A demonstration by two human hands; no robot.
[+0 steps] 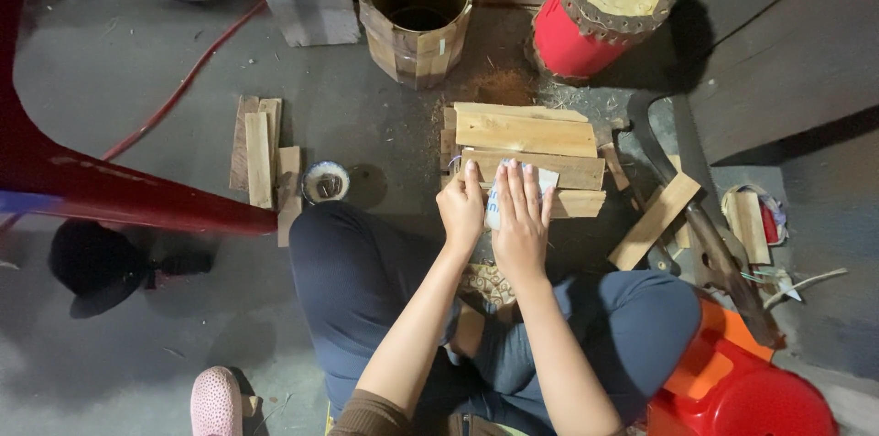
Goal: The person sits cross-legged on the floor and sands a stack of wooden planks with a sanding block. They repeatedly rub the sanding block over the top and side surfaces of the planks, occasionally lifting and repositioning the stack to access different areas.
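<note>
Both hands meet at frame centre over the plank stack. Our left hand (461, 207) is curled nearly closed, thumb up, against the left edge of a small white pack (495, 207). Our right hand (520, 221) lies flat, fingers straight and together, pressed on top of that pack; it grips nothing that we can see. Whether the left actually pinches the pack or only steadies it, we cannot tell.

Pack: white with a little blue showing, mostly hidden under the right palm, one corner poking out at 1 o'clock of the fingers. It rests on the near edge of the planks (526, 136). Judged light, thin and somewhat soft, likely to slide on bare wood; best taken by its free side edges rather than from above.

Planks: pale, rough-sawn short boards, stacked flat on the concrete floor (137, 79). Judged stiff, fairly light, splintery at the edges; hold by the long sides.

Surroundings: wooden bucket (417, 10) at 12 o'clock; red drum (604, 10) at 1 o'clock; loose board (654, 221) at 3 o'clock; small tin (325, 182) and a second board pile (261, 161) at 9 o'clock; red stool (742, 390) at 4 o'clock.
</note>
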